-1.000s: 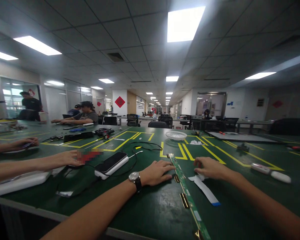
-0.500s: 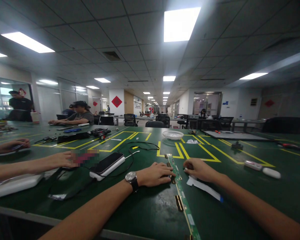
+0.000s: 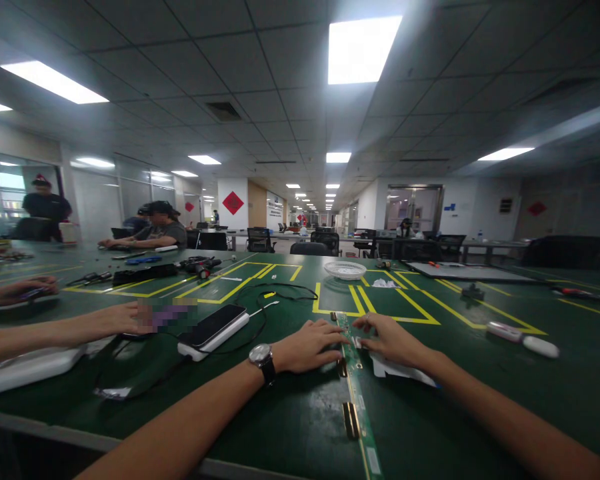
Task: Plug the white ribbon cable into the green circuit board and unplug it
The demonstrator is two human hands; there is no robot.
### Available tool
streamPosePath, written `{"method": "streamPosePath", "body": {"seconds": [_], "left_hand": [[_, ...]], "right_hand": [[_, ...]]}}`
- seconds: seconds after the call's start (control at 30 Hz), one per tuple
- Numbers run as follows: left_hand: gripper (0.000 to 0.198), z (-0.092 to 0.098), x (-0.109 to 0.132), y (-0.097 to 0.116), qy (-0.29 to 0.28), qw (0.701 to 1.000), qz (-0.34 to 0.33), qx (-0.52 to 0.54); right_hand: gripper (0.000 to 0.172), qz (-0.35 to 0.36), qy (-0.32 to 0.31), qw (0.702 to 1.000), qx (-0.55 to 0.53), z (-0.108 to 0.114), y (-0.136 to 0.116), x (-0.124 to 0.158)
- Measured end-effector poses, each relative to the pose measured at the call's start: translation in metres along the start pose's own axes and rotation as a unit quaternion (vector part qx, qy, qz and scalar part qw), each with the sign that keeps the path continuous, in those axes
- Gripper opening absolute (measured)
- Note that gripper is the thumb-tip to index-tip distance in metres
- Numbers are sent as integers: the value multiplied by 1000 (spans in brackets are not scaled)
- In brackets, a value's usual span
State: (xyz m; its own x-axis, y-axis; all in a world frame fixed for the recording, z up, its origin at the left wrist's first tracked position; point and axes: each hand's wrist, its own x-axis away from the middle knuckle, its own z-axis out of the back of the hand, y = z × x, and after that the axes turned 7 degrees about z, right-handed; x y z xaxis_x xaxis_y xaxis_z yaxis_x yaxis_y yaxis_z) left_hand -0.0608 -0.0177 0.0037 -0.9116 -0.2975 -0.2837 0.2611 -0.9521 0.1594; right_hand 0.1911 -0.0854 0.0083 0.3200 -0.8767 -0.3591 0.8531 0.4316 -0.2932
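Note:
A long, narrow green circuit board (image 3: 363, 407) with gold-coloured flex tabs along its left edge lies lengthwise on the table in front of me. My left hand (image 3: 307, 345), wearing a watch, rests with fingers stretched out and their tips on the board's upper part. On the other side, my right hand (image 3: 393, 339) is bent over the board's right edge. Between its thumb and fingers shows a small white piece (image 3: 357, 342), too small to name, close against the board. A white paper-like strip (image 3: 397, 370) lies partly hidden beneath the right hand.
Left of me, a black-topped white device (image 3: 215, 331) lies beside a dark cable (image 3: 267, 313). Another person's hand (image 3: 125, 319) is further left. Ahead stands a white perforated dish (image 3: 345, 269); to the right lie a white oval object (image 3: 541, 347) and a dark clip-like part (image 3: 473, 291).
My right hand has moved left with the small white piece, from beside the board to its edge. The board's near end has shifted left. My left hand stays nearly in place.

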Motion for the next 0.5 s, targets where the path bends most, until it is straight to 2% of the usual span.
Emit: {"method": "streamPosePath", "body": {"seconds": [0.1, 0.2, 0.5], "left_hand": [[40, -3, -1, -3, -19, 1000, 13, -13], [40, -6, -2, -6, -35, 999, 13, -17], [40, -7, -2, -8, -39, 999, 18, -22]], "right_hand": [[37, -15, -8, 1000, 26, 2, 3, 2], [31, -3, -31, 999, 23, 0, 5, 3], [28, 6, -42, 999, 6, -1, 4, 6]]}}
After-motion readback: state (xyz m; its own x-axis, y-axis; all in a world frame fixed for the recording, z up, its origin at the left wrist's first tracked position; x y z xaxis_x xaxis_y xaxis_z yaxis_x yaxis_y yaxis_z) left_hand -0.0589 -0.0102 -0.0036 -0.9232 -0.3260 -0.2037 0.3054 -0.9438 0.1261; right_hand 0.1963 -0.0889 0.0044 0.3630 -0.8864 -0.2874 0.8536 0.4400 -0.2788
